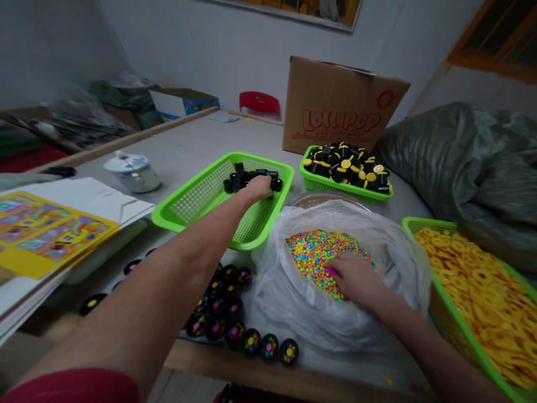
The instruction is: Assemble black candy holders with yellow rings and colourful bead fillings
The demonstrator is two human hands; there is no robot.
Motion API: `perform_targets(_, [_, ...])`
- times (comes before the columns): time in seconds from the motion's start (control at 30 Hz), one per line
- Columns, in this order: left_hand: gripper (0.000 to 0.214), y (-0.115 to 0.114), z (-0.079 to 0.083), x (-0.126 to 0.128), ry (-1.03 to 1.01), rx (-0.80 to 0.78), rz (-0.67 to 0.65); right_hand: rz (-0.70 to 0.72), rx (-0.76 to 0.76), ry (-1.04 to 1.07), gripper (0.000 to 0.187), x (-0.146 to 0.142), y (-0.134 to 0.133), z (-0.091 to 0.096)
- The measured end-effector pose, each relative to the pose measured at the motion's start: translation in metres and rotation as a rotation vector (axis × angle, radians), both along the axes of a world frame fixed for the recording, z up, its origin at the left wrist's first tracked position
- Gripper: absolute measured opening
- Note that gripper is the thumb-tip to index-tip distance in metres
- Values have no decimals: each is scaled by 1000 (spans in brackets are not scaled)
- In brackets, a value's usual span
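Observation:
My left hand (pixel 259 187) reaches far forward into a green mesh basket (pixel 197 196) and closes over a cluster of small black cups (pixel 241 179) at its far end. My right hand (pixel 356 277) rests fingers-down in a clear plastic bag (pixel 293 302) full of tiny multicoloured candy beads (pixel 319 252); something pink shows at its fingertips. Several filled black cups (pixel 235 319) with coloured beads inside lie in rows on the table in front of me, below my left forearm.
A second green basket (pixel 335 184) holds black cups with yellow lids. A green basket (pixel 461 324) of yellow rings sits at right. A Lollipop cardboard box (pixel 335 106) stands behind. Sticker sheets (pixel 42 229) and a white tub (pixel 132 170) lie at left. A grey-green sack (pixel 470 162) fills the right.

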State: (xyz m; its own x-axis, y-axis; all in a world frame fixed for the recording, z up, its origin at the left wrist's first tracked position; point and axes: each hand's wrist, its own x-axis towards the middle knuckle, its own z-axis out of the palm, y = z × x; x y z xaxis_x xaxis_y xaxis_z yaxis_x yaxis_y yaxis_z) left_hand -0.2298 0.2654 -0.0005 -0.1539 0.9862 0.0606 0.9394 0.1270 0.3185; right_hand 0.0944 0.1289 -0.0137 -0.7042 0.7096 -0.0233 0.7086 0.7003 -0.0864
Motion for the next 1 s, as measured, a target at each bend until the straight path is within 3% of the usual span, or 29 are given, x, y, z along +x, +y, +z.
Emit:
perform_targets(0.17, [27, -29, 26, -6, -111, 107, 0, -72, -343, 329, 13, -27, 1, -10])
perform_targets(0.3, [31, -74, 56, 7, -614, 213, -87, -104, -454, 477, 17, -26, 0, -11])
perform_targets(0.37, [34, -101, 66, 22, -762, 204, -147, -120, -544, 629, 17, -21, -1, -9])
perform_targets(0.47, [35, -136, 64, 54, -808, 147, -255, -144, -593, 809, 16, -10, -3, -5])
perform_targets(0.57, [30, -158, 44, 92, -760, 95, -406, -194, -591, 862, 20, 5, -6, -2])
perform_targets(0.7, [29, -171, 16, 141, -576, 31, -535, -232, -502, 862, 25, 27, -11, 3])
perform_targets(0.8, [30, -172, 8, 165, -469, -32, -579, -254, -376, 815, 21, 38, -16, 6])
perform_targets(1.0, [28, -170, 5, 174, -436, -53, -630, -105, 112, 539, 17, 41, -27, 12])
